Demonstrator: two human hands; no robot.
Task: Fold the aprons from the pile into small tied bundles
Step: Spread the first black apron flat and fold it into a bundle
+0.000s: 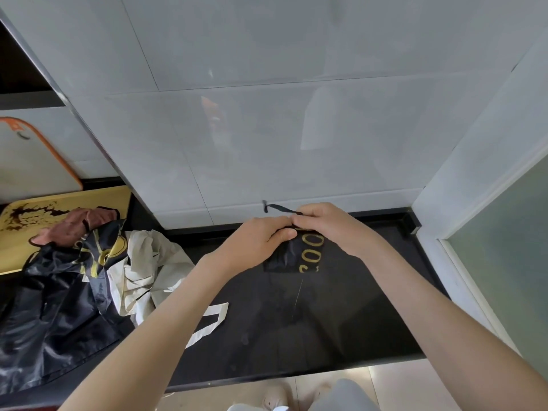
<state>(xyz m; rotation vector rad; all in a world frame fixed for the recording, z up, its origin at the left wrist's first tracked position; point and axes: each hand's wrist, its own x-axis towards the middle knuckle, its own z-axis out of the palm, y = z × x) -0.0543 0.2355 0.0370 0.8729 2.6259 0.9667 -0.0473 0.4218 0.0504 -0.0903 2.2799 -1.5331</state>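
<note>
While left hand (261, 241), right hand (329, 229) grip black bundle (292, 258), apron pile (68, 280) overlaps yellow tray (12, 256).

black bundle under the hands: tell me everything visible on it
The black bundle is a small, roughly square folded apron of dark, slightly shiny cloth with gold print on its right side. It lies flat on the black countertop, close to the tiled wall. The left hand grips its far left edge, and the right hand pinches the black strap, which sticks out leftward. Whether it is tied yet cannot be told.
</note>
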